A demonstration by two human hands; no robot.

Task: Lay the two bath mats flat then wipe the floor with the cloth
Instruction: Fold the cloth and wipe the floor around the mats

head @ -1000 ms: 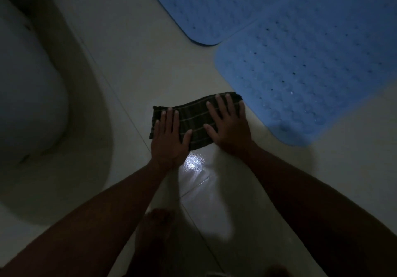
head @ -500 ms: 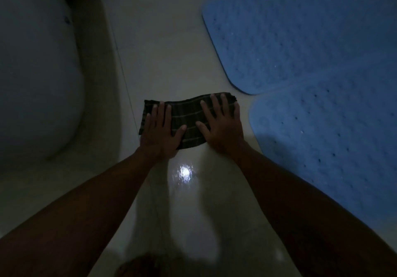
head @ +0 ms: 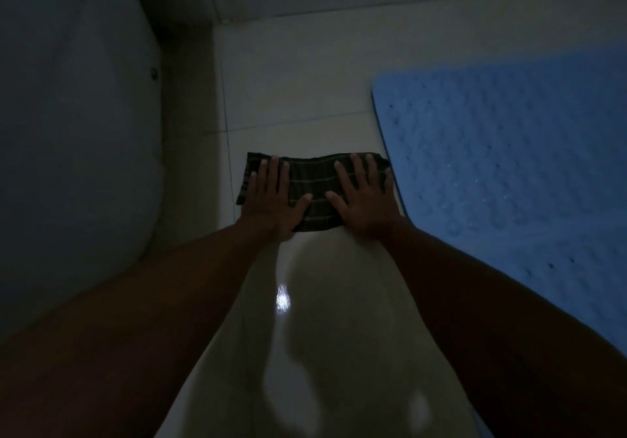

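Wiping: dark striped folded cloth (head: 314, 193) on pale tiled floor (head: 291, 98).
Hands: left hand (head: 271, 196), right hand (head: 364, 196) flat, pressing cloth.
Done: blue rubber bath mat (head: 509, 173) flat, right; only one seen.
Left: far floor.

The dark plaid folded cloth (head: 314, 193) is partly hidden under the flat fingers (head: 271, 174) of the left hand (head: 271, 200) and under the right hand (head: 364, 200). Right of the fingers, the blue dimpled rubber bath mat (head: 509, 173) runs off the right edge; in the dim light, whether it is one mat or two cannot be told.
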